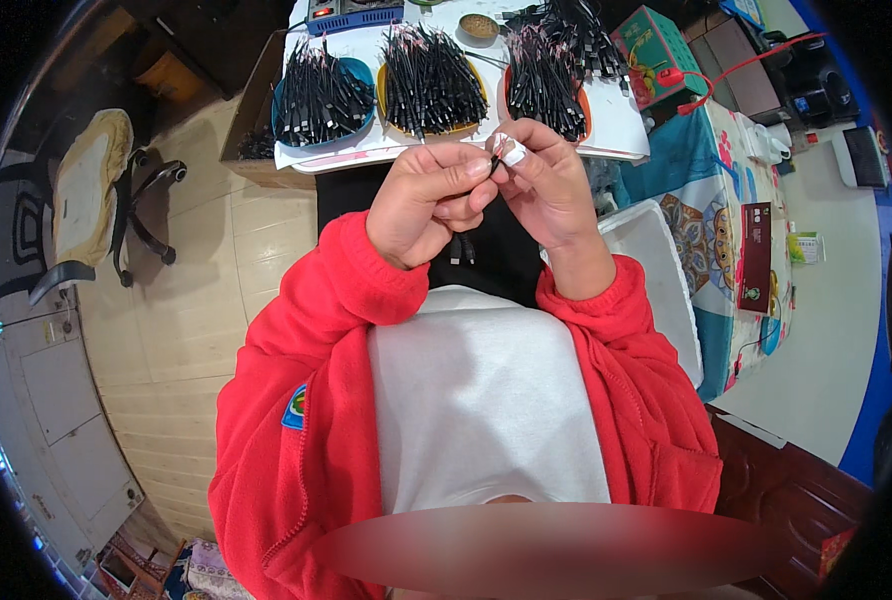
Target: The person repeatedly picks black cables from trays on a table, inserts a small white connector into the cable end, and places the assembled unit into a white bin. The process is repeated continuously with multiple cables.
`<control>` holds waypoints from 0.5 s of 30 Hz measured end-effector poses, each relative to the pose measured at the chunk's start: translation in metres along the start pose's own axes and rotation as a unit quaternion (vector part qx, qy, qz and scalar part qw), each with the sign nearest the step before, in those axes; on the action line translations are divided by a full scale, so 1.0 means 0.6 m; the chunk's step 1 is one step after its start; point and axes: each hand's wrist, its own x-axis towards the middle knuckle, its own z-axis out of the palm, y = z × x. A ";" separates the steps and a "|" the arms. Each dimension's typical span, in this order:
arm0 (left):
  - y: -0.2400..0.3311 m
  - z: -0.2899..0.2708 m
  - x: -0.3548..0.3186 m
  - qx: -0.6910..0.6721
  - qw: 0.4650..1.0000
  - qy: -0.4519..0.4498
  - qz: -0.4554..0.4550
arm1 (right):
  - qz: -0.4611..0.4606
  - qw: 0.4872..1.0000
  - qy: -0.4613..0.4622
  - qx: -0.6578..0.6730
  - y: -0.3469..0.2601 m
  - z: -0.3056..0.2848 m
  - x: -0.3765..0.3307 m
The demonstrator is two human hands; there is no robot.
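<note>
In front of my chest, just short of the table's near edge, my left hand and my right hand meet fingertip to fingertip. Both are closed, pinching a thin black cable whose end is mostly hidden by the fingers. White wrapping covers a fingertip of the right hand. Below the left hand hang black cable plugs with metal tips; whether that hand holds them is hidden. Beyond the hands, heaps of black cables fill a blue basket, a yellow basket and a red-orange basket.
More cables lie at the back right of the white table, near a small round dish and a blue device. A cardboard box stands left, a white foam box right. An office chair is farther left.
</note>
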 end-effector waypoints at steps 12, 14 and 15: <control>-0.010 0.004 0.004 0.078 0.986 0.070 0.127 | -0.288 0.817 0.024 -0.499 -0.017 0.026 -0.020; -0.006 0.002 0.001 0.067 0.992 0.052 0.094 | -0.199 0.924 0.038 -0.324 -0.010 0.022 -0.010; -0.004 0.000 -0.001 0.061 0.994 0.045 0.075 | -0.173 0.937 0.040 -0.300 -0.009 0.018 -0.007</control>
